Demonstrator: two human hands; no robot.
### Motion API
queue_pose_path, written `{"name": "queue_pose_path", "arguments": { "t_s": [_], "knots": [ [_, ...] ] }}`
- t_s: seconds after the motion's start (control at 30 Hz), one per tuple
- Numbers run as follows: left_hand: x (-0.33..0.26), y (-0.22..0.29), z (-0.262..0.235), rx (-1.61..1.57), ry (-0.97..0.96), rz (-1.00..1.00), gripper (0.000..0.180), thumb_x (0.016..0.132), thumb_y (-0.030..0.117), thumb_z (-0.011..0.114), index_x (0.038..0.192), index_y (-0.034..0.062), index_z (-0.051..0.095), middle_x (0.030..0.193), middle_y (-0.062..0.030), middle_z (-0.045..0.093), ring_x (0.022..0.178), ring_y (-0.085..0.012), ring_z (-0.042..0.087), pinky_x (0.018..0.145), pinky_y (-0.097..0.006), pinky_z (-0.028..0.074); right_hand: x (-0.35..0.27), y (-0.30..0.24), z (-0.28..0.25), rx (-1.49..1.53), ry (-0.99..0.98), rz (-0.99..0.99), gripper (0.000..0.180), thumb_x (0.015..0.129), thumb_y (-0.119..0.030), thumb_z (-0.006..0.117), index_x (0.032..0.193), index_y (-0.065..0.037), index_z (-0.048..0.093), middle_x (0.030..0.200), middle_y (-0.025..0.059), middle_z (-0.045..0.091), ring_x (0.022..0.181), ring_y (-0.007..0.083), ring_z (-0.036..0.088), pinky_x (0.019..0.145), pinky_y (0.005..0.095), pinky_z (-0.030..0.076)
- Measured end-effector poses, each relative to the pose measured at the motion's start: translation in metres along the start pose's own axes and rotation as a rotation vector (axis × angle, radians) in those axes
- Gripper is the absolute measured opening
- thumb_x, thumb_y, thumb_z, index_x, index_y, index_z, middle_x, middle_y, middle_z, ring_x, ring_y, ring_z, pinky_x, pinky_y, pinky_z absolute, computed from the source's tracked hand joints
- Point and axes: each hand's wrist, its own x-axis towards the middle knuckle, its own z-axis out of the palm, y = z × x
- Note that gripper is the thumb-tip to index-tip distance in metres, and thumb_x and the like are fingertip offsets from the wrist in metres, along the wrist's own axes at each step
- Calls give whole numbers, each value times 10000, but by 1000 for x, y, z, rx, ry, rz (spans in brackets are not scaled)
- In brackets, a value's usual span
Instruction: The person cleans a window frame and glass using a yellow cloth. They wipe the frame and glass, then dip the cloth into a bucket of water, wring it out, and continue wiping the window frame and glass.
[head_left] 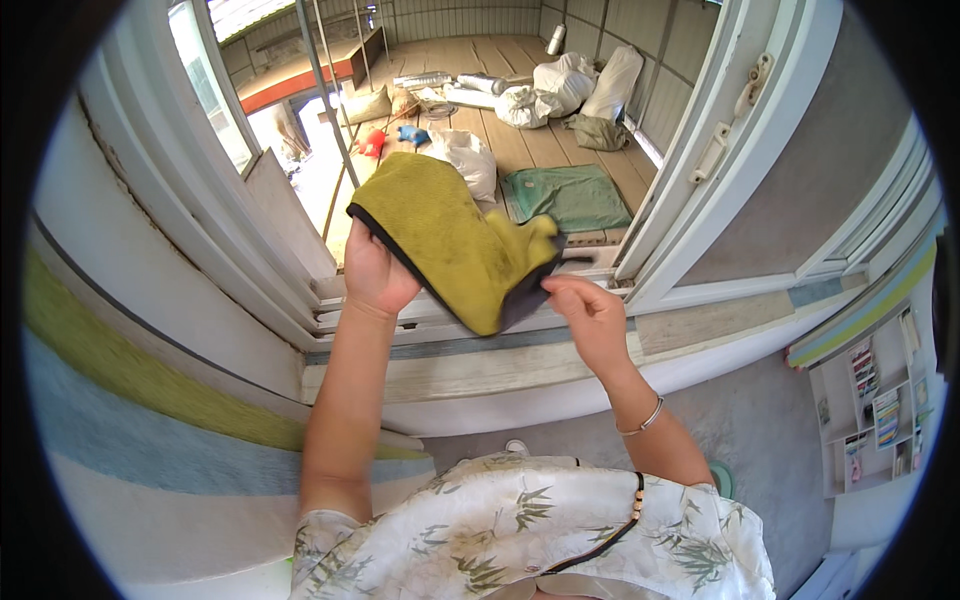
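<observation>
Two hands hold up a mustard-yellow cloth (447,240) with a dark edge in front of an open sliding door: the left hand (375,275) is closed around its left edge, and the right hand (588,312) pinches its lower right corner between thumb and fingertips. The cloth hangs in the air above the white door track (440,318), slanting down from the left hand toward the right. Beyond it, on the wooden deck (520,140), lie a green mat (570,195) and several white sacks (560,85).
</observation>
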Motion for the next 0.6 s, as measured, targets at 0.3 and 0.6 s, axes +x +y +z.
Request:
{"name": "queue_pose_path", "arguments": {
  "t_s": [0.3, 0.6],
  "knots": [
    [-6, -52, 18, -142, -33, -113, 552, 993, 413, 303, 1392, 45, 406, 1420, -162, 441, 1294, -361, 435, 1081, -518, 342, -11, 1, 9, 697, -115, 597, 579, 990, -430, 461, 1432, -69, 360, 1400, 68, 460, 1233, 179, 475, 970, 351, 444],
    [-87, -123, 2, 349, 214, -394, 458, 990, 304, 457, 1362, 37, 440, 1321, -123, 541, 1166, -256, 560, 972, -430, 466, -9, 11, -42, 770, -6, 396, 482, 848, 8, 615, 1315, 0, 497, 1204, 90, 593, 1059, 159, 582, 917, 300, 493]
  ]
}}
